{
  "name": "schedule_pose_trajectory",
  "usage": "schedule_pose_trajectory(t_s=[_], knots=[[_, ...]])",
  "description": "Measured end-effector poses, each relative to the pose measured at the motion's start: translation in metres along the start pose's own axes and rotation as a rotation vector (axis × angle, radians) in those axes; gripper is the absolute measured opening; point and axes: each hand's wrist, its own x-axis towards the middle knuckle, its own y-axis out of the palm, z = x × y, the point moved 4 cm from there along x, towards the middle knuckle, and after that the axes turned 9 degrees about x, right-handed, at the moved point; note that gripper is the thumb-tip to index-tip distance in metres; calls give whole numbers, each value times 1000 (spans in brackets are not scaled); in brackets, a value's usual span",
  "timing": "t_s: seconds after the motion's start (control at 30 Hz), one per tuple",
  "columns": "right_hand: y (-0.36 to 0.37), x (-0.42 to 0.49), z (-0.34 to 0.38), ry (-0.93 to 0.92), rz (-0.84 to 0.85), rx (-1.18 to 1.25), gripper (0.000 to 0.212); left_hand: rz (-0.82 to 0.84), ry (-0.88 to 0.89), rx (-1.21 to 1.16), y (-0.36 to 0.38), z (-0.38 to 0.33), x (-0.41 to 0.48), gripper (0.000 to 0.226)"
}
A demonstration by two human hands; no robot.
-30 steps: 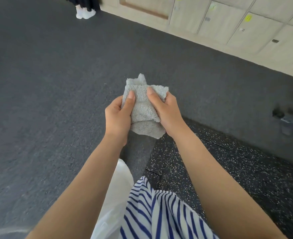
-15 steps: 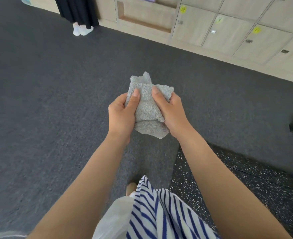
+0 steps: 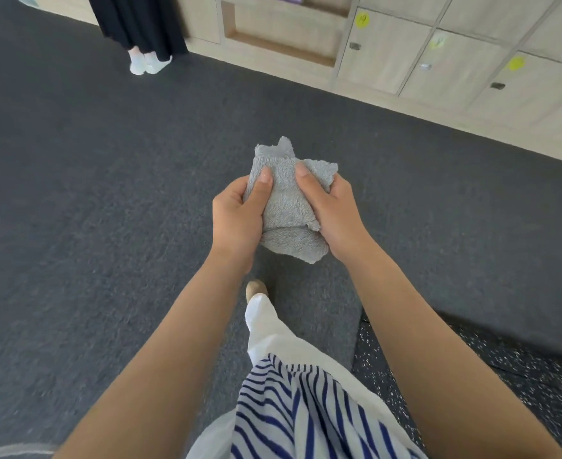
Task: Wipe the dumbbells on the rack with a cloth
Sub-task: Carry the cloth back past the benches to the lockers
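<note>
A folded grey terry cloth [image 3: 288, 207] is held out in front of me above the dark carpet. My left hand [image 3: 238, 220] grips its left side with the thumb pressed on top. My right hand [image 3: 334, 213] grips the right side, thumb also on top. A lower flap of the cloth hangs beneath both hands. No dumbbells or rack show in this view.
Dark grey carpet [image 3: 91, 210] covers most of the floor; black speckled rubber flooring [image 3: 471, 366] starts at lower right. Light wooden lockers [image 3: 455, 58] line the far wall. Another person's black skirt and white socks [image 3: 147, 61] stand at upper left. My foot [image 3: 256, 289] steps forward.
The view has swung left and forward: the speckled flooring slid to the lower right, the lockers and the other person came nearer. Both hands keep the same hold on the cloth.
</note>
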Motion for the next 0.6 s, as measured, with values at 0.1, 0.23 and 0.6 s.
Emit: schedule_pose_trajectory(t_s=[0.1, 0.23, 0.6], knots=[[11, 64, 1, -2, 19, 16, 34, -14, -9, 22, 3, -9, 61, 33], [23, 152, 22, -13, 9, 32, 35, -5, -16, 17, 12, -34, 148, 34], [50, 327, 65, -41, -27, 42, 34, 18, -21, -24, 28, -81, 326, 37]])
